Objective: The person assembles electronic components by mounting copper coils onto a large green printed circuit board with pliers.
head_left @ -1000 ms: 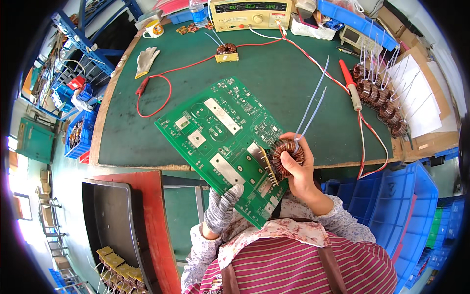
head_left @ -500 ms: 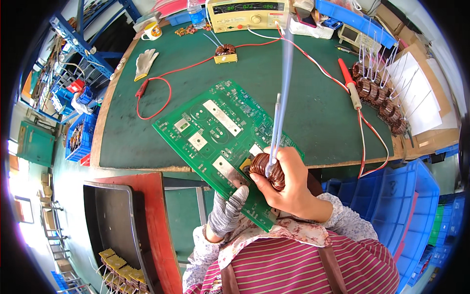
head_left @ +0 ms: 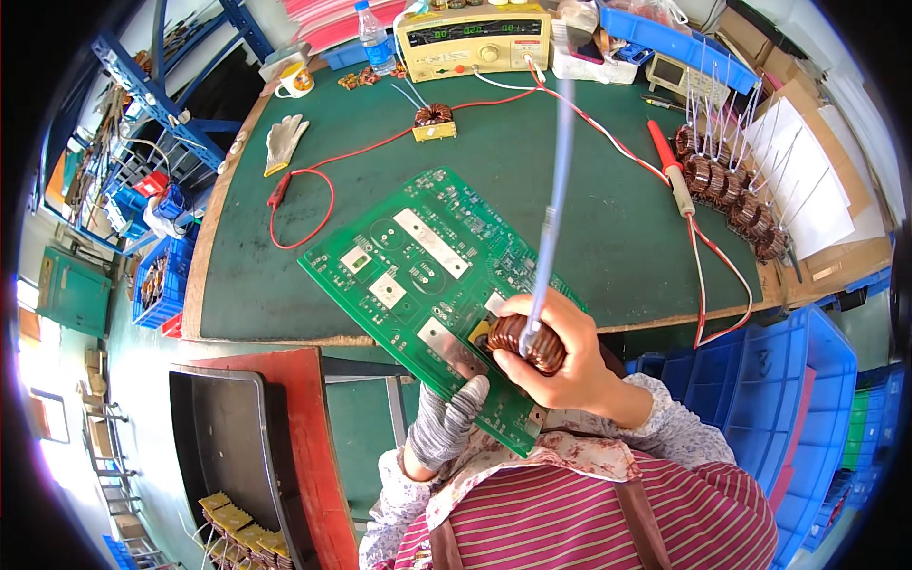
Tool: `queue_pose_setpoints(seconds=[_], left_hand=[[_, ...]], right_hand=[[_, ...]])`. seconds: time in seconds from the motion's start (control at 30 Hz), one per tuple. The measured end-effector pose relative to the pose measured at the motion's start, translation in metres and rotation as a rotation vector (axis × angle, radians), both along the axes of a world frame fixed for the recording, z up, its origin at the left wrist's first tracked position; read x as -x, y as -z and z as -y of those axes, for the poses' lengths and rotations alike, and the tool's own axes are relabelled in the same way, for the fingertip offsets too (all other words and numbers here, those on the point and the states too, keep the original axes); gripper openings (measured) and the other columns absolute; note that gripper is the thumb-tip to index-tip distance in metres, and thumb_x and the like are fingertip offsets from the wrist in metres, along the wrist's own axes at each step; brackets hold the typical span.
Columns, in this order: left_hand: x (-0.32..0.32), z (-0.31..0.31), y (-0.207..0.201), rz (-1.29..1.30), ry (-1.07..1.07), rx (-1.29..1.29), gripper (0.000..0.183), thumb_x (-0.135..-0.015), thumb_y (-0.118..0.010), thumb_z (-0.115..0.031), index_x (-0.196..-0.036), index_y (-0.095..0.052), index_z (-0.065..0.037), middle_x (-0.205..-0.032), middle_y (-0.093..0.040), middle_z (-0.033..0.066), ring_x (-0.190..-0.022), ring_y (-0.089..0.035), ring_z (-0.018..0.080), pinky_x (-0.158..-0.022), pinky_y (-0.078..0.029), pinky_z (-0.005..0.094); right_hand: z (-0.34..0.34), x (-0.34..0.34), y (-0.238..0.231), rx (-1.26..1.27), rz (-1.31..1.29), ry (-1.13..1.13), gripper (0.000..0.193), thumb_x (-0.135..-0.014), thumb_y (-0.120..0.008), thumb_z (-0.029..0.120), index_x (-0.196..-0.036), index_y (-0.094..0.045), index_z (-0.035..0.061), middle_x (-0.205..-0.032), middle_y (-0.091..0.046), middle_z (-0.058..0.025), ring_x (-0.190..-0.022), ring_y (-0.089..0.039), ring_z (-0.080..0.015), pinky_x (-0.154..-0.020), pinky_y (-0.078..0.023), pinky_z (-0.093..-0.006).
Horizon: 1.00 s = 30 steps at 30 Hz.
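Note:
A green circuit board [head_left: 399, 323] is tilted over the front edge of the green table. My left hand [head_left: 451, 413], in a grey fingerless-looking glove, is closed on its near edge, with the thumb on top and the other fingers hidden beneath. My bare right hand [head_left: 579, 366] grips a copper-wound toroidal coil [head_left: 540, 350] with thumb and fingers, holding it against the board's right part. Part of a yellow base [head_left: 480, 332] shows beside the coil. Long pale wire leads [head_left: 560, 171] rise from it, blurred toward the top. Whether its pins sit in the board is hidden.
Another coil [head_left: 434, 116] stands farther back on the table, near a white glove [head_left: 283, 144] and red test leads [head_left: 323, 190]. A power supply [head_left: 456, 62] is behind. Several coils [head_left: 727, 190] line the right side; blue bins [head_left: 760, 399] and a black tray [head_left: 218, 427] flank me.
The coil has turned slightly in my right hand, and its leads lean more to the right. My left hand keeps its hold; the whole view has shifted slightly.

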<state>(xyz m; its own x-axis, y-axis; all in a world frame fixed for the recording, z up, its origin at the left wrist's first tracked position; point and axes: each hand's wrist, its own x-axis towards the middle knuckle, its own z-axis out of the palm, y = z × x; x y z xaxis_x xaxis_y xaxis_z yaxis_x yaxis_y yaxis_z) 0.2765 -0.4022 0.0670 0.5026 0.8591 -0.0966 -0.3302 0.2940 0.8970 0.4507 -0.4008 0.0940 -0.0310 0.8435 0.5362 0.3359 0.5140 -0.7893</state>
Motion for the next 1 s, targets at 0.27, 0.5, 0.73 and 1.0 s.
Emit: queue_pose_setpoints(seconds=[0.27, 0.5, 0.73, 1.0], left_hand=[[-0.008, 0.001, -0.013, -0.323, 0.009, -0.601, 0.024, -0.079, -0.053, -0.003, -0.103, -0.051, 0.001, -0.092, -0.051, 0.0117, -0.081, -0.050, 0.0228, -0.074, -0.043, 0.0335], [-0.005, 0.001, -0.012, -0.261, 0.065, -0.507, 0.044, -0.079, -0.048, 0.000, -0.121, -0.036, 0.003, -0.101, -0.051, 0.0131, -0.091, -0.050, 0.0232, -0.078, -0.042, 0.0344], [0.009, 0.011, -0.004, -0.387, 0.023, -0.289, 0.030, -0.081, -0.052, -0.004, -0.111, -0.050, -0.001, -0.102, -0.053, 0.0096, -0.090, -0.051, 0.0202, -0.080, -0.042, 0.0315], [-0.002, 0.015, -0.008, -0.401, -0.040, -0.572, 0.022, -0.082, -0.053, -0.006, -0.104, -0.052, -0.003, -0.096, -0.052, 0.0089, -0.085, -0.051, 0.0227, -0.076, -0.043, 0.0318]], right_hand=[[0.022, -0.016, 0.002, 0.005, -0.120, 0.045, 0.037, -0.065, -0.068, -0.002, -0.100, -0.054, -0.0022, -0.087, -0.057, -0.0113, -0.072, -0.055, -0.0171, -0.065, -0.042, -0.0263], [0.012, -0.029, 0.006, 0.110, -0.161, -0.163, 0.060, -0.058, -0.078, 0.007, -0.110, -0.049, 0.0009, -0.099, -0.051, -0.0129, -0.087, -0.052, -0.0212, -0.075, -0.041, -0.0291], [0.002, -0.024, 0.024, 0.048, -0.249, -0.536, 0.071, -0.054, -0.083, 0.008, -0.113, -0.044, 0.0098, -0.109, -0.048, -0.0128, -0.102, -0.046, -0.0267, -0.087, -0.036, -0.0368], [0.017, -0.031, 0.018, 0.044, -0.472, -0.500, 0.053, -0.057, -0.070, -0.003, -0.104, -0.047, 0.0078, -0.100, -0.049, -0.0147, -0.088, -0.051, -0.0203, -0.077, -0.041, -0.0304]])
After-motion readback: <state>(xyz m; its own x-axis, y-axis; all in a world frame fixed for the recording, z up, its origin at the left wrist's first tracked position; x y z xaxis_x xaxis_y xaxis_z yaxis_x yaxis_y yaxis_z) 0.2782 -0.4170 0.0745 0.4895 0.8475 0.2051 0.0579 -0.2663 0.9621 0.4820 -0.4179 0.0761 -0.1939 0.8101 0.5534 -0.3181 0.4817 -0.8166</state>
